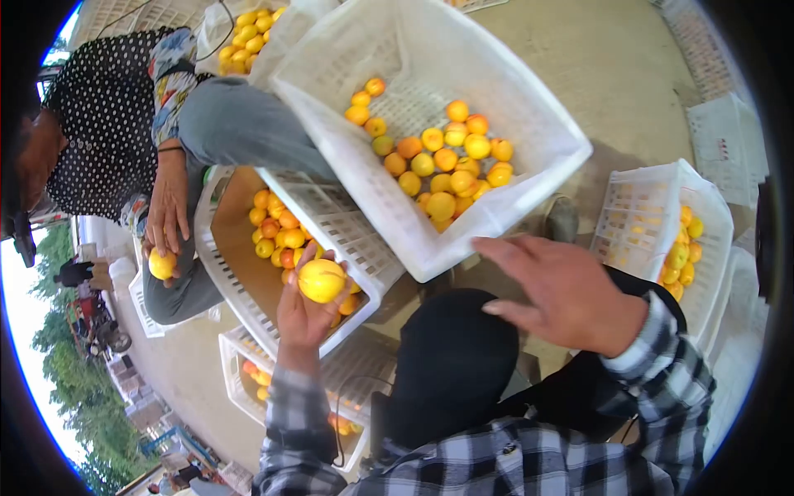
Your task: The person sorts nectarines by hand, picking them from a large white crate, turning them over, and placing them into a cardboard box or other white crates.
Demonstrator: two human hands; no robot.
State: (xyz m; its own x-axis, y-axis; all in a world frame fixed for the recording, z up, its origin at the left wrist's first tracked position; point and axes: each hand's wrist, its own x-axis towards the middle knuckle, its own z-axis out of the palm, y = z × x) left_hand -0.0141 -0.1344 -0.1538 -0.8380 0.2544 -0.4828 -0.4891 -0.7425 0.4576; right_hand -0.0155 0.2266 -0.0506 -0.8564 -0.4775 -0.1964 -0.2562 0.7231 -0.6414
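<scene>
Bare concrete floor (612, 66). White slatted crate (633, 219) of yellow-orange fruit (682, 248) stands on it, right side; flat white sheets (728, 140) lie just beyond.

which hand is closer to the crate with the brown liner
Left. The left hand holds a fruit right at the near rim of the lined crate; the right hand is open, off by the big crate.
</scene>
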